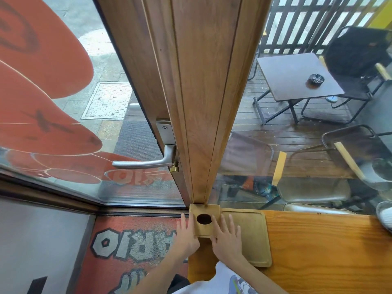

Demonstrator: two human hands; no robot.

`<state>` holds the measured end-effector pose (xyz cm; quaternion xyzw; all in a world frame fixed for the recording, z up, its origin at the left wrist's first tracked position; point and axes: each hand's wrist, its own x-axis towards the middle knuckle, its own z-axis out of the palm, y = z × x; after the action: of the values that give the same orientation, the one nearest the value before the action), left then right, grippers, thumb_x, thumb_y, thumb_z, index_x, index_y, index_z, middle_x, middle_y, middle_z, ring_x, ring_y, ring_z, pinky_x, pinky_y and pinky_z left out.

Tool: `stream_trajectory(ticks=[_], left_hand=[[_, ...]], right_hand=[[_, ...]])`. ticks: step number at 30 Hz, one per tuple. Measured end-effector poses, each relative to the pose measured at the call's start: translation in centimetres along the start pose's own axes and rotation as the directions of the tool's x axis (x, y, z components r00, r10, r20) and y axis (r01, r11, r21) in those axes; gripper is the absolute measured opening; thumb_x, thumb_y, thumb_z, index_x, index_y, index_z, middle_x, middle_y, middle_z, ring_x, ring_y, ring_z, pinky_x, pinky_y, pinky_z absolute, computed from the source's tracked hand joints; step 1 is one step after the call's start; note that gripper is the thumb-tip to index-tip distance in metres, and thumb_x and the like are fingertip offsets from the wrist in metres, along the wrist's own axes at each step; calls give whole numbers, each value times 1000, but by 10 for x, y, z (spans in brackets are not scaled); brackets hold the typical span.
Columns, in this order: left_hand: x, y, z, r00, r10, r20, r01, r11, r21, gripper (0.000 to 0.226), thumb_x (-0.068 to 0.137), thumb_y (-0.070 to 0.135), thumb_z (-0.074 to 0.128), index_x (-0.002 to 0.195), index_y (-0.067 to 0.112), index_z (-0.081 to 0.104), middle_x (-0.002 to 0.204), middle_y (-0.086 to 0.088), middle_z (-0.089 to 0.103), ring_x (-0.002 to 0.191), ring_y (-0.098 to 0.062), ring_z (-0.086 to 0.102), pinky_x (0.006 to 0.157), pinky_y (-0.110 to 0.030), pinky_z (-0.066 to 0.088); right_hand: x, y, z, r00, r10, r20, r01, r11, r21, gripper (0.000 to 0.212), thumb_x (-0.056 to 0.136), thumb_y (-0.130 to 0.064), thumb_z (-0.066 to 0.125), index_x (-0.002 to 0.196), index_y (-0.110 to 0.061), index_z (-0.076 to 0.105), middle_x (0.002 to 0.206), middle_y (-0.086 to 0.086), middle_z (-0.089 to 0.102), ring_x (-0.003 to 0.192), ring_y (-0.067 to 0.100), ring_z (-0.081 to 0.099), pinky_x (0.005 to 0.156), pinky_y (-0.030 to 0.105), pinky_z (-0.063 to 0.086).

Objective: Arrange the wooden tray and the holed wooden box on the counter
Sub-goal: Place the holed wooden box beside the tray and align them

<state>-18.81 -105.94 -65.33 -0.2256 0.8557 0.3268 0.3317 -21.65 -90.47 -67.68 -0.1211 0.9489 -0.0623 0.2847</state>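
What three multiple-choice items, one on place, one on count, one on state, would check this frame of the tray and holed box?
1. Where is the holed wooden box?
A. far-left counter corner, at the wooden post
B. on the floor mat
C. on the outdoor table

2. How many holes show in its top?
A. one
B. two
C. four

3. How are the hands?
A. left hand and right hand flat, flanking the box
B. clenched
C. lifting the wooden tray

Answers: A, beside the post; A, a single dark round hole; A, fingers lie extended.

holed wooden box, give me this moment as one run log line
holed wooden box: counter corner, at window post | left hand: on left side | right hand: on right side, over wooden tray | tray beside box
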Motion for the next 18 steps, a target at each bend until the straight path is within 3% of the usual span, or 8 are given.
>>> stream_trajectory(ticks=[1,3,6,9,11,14,18], left_hand=[[-6,-3,4,999,19,-33,-14,992,122,82,92,13,40,154,30,-10,164,-5,-18,151,-37,-15,120,-61,3],[-18,-11,9,994,89,-58,-68,955,290,84,90,14,38,153,35,-13,162,3,-25,148,-34,-25,117,-65,-10],[-23,-23,14,996,87,-8,-76,902,425,89,87,13,40,152,37,-16,162,7,-25,148,-32,-27,116,-67,-13],[-20,-22,13,998,68,10,-65,886,459,90,88,12,42,151,37,-17,162,6,-25,148,-32,-26,116,-67,-13],[-19,-18,12,998,66,11,-63,883,464,91,87,12,44,152,37,-15,163,4,-24,149,-31,-24,116,-67,-12],[-21,-13,8,998,62,-8,-50,863,503,89,89,14,45,153,35,-12,164,2,-20,150,-32,-21,115,-68,-13],[-23,-13,5,999,47,-28,-22,819,574,89,91,23,49,152,39,-13,164,5,-20,150,-36,-19,112,-71,-15]], right_hand=[[-1,3,4,999,-18,-29,17,1000,-20,80,76,-56,68,147,-38,36,147,3,52,142,35,36,103,60,38],[-5,7,7,994,-94,-57,90,994,-69,81,72,-57,71,144,-32,44,150,1,48,145,32,31,100,61,39],[-6,10,6,986,-150,-68,142,984,-103,86,68,-56,75,144,-29,44,151,1,46,144,29,25,97,60,42],[-4,9,7,993,-111,-31,108,990,-89,87,67,-55,77,144,-28,45,150,0,48,144,29,32,93,58,48],[-5,7,3,996,-85,36,87,994,-70,84,77,-55,69,149,-31,34,157,-2,35,146,29,26,100,58,44],[-7,7,-1,992,-93,91,99,993,-69,75,95,-52,44,154,-36,0,164,-7,-2,152,27,2,116,56,24],[-10,4,-7,990,-89,106,95,994,-49,68,100,-51,30,152,-40,-13,163,-10,-14,153,27,0,120,50,20]])
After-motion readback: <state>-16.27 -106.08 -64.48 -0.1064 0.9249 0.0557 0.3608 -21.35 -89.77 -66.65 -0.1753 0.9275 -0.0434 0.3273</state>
